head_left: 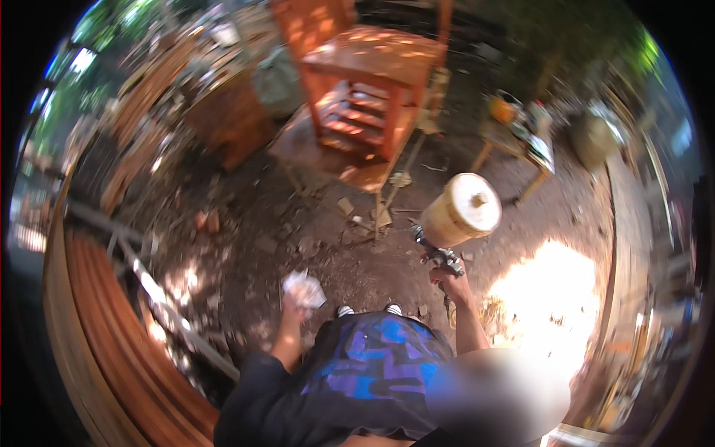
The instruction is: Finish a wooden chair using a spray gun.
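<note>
My right hand (450,280) is wrapped round the handle of a spray gun (444,259). A large cream-coloured cup with a white lid (475,203) sits on the gun, tilted away to the right. In my left hand (295,301) is a crumpled whitish cloth or paper (305,287), blurred by motion, so its kind is unclear. Ahead of both hands stands an orange-brown wooden chair (365,56) with a slatted lower part, raised on a support. Neither hand touches it.
Reddish timber boards (119,335) lie along the left, beside a pale metal bar (175,316). A small wooden table (521,149) with containers stands at the right, next to a bulky sack (594,140). A brown panel (229,119) leans behind; debris litters the dirt ground.
</note>
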{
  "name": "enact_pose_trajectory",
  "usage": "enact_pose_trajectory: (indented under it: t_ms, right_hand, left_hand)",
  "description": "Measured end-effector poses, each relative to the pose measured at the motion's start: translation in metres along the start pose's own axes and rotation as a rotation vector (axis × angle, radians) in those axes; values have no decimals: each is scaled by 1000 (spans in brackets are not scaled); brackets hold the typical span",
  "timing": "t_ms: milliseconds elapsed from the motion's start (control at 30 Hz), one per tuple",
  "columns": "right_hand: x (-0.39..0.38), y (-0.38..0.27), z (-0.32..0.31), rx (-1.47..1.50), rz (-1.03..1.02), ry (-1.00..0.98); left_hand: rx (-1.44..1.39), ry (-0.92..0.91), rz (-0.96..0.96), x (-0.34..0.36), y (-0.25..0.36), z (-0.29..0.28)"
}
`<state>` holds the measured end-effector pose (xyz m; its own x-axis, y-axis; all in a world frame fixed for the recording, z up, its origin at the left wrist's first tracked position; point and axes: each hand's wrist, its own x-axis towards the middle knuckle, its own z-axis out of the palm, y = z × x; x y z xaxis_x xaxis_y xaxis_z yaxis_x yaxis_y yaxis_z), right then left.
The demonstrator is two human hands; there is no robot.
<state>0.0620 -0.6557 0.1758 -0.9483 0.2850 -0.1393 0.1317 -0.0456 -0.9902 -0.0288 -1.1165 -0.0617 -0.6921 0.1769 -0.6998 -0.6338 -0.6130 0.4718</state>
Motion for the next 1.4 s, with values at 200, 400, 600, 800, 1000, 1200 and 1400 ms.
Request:
enact_pose_trajectory:
  t_ms: [200, 400, 600, 800, 1000, 1200, 1400]
  right_hand:
    - [-58, 26, -51, -59, -72, 48]
    - [-82, 24, -90, -165, -138, 105]
    - [-77, 24, -128, -224, -350, 57]
    - [-49, 39, -153, -342, -300, 228]
    - [-24, 31, -187, -415, -249, 282]
    - [38, 17, -230, -449, -249, 233]
    - [137, 16, -283, -495, -260, 219]
  left_hand:
    - [169, 199, -208, -28, -13, -111]
    - [277, -211, -690, 51, -6, 42]
    - [311, -646, -200, 66, -138, 323]
    - [847, -621, 36, 27, -238, 420]
    - [931, -695, 143, 37, -238, 460]
    - [922, -698, 488, 100, -253, 532]
    - [799, -911, 191, 175, -255, 640]
